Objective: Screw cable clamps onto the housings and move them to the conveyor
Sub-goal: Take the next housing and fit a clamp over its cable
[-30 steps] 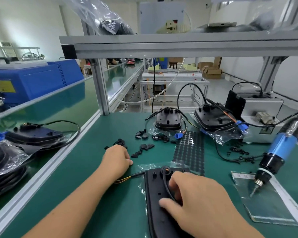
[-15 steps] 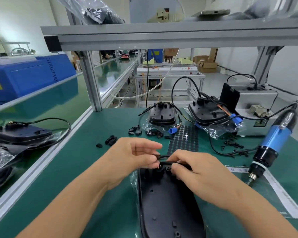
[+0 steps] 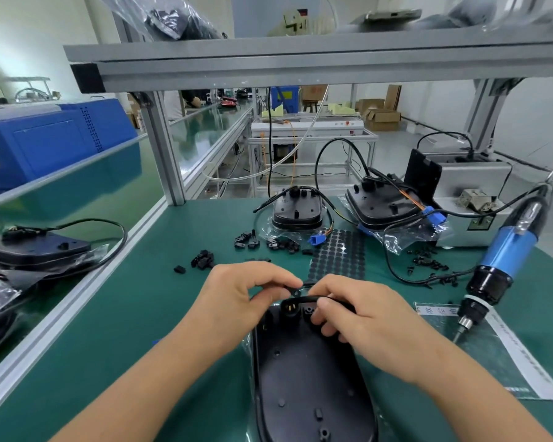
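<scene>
Since a second ago the left hand (image 3: 237, 298) has left the loose clamps on the mat and now pinches a small black cable clamp (image 3: 296, 290) at the far end of the housing (image 3: 310, 371), which lies in front of the person. The right hand (image 3: 364, 317) pinches the black cable (image 3: 329, 298) there. Fitting seems under way; the electric screwdriver (image 3: 498, 266) hangs unused to the right.

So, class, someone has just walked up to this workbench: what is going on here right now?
A person is fitting a small black cable clamp at the top end of a black housing lying on the green bench. The left hand pinches the clamp, while the right hand holds the housing's black cable there. The blue electric screwdriver hangs untouched to the right, so no screw is being driven yet.
</scene>
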`<move>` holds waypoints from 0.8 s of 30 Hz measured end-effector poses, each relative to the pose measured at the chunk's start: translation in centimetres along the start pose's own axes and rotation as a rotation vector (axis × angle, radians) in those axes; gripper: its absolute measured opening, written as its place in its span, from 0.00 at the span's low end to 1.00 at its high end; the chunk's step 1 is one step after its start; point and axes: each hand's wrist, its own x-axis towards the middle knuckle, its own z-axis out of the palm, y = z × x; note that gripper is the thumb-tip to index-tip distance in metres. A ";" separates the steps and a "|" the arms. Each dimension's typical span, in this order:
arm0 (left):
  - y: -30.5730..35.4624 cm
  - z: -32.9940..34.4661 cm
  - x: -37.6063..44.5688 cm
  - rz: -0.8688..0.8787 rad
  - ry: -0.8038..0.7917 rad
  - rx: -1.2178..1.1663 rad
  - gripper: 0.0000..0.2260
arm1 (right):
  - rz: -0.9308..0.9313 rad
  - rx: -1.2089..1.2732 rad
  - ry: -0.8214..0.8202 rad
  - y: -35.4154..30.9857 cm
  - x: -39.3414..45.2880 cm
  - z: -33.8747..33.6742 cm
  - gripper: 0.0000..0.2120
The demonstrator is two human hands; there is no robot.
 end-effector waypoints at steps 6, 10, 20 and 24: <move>-0.5 0.4 -0.2 -0.052 -0.089 -0.142 0.18 | 0.002 0.036 -0.007 0.3 0.2 0.1 0.09; -0.6 0.1 0.1 -0.180 -0.215 -0.352 0.22 | -0.008 0.077 0.011 0.5 0.3 0.3 0.08; -1.3 0.6 0.3 -0.467 -0.258 -0.399 0.04 | 0.015 0.114 0.068 0.7 0.6 -0.1 0.08; -0.7 1.4 0.9 -0.456 -0.223 -0.413 0.04 | 0.063 0.188 -0.006 1.0 0.9 -0.7 0.09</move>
